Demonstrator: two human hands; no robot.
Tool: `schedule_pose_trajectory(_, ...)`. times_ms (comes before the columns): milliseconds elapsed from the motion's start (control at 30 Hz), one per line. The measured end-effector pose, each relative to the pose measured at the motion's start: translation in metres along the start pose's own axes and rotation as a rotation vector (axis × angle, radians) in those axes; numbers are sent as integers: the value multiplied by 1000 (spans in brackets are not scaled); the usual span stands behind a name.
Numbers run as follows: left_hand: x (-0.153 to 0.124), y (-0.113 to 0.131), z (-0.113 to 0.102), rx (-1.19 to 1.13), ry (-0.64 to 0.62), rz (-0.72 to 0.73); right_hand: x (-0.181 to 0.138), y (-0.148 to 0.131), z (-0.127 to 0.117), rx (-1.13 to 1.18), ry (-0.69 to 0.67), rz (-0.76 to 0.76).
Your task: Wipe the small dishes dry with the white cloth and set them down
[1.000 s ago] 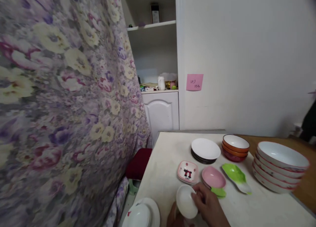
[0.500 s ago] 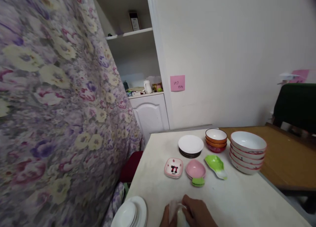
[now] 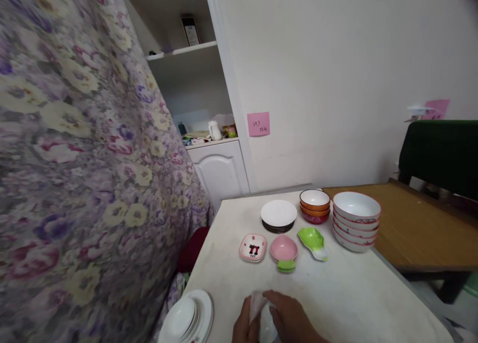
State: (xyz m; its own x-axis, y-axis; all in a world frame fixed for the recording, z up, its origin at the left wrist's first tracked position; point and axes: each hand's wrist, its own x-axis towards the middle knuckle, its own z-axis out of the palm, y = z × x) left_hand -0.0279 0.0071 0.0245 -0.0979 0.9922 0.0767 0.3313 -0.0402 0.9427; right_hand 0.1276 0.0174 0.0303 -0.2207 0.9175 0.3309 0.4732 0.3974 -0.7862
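Note:
At the bottom edge of the view both my hands close round a small white dish [image 3: 266,327] just above the white table [image 3: 354,298]. My left hand [image 3: 241,323] grips its left side, with a pale thin piece [image 3: 256,300] sticking up between the fingers; cloth or paper, I cannot tell. My right hand [image 3: 293,319] covers the dish from the right, fingers curled over it. A stack of white plates [image 3: 184,317] lies just left of my hands at the table's corner.
Further back on the table lie a square pink cat dish [image 3: 253,247], a pink dish [image 3: 284,247], a green leaf dish [image 3: 313,241], a white plate on dark ones [image 3: 278,214], orange bowls [image 3: 314,203] and red-rimmed white bowls [image 3: 356,218]. A floral curtain [image 3: 74,159] hangs left; a wooden table [image 3: 421,223] stands right.
The view has swung right and pulled back, so the dishes look smaller. The dish has sunk lower between my hands, and my left hand has come up onto it.

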Motion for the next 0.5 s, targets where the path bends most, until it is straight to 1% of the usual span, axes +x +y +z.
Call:
schedule_pose_trajectory(33,3,5,-2,-14,-14,-4,0,-5,-2,36,13,31)
schedule_pose_trajectory(67,4,8,-3,-28,13,-26,0,-9,-1,81,36,78)
schedule_pose_trajectory(133,3,12,0,-56,124,-105,-1,-13,6,167,94,152)
schedule_pose_trajectory(167,1,12,3,-69,168,-140,-2,-14,10,191,118,160)
schedule_pose_trajectory(200,-2,11,7,-77,178,-166,-2,-12,12,198,137,142)
schedule_pose_trajectory(267,-7,10,11,-101,149,-182,-3,-8,11,172,150,68)
schedule_pose_trajectory(400,-8,15,4,-91,-24,-55,-1,-3,-7,128,37,-39)
schedule_pose_trajectory(433,-6,17,1,-77,-54,-26,0,-5,-9,136,17,-44)
schedule_pose_trajectory(467,-5,17,-1,-70,-57,-22,0,-6,-10,150,14,-25)
schedule_pose_trajectory(500,-3,15,-1,-72,-28,-54,0,-8,-8,166,32,15)
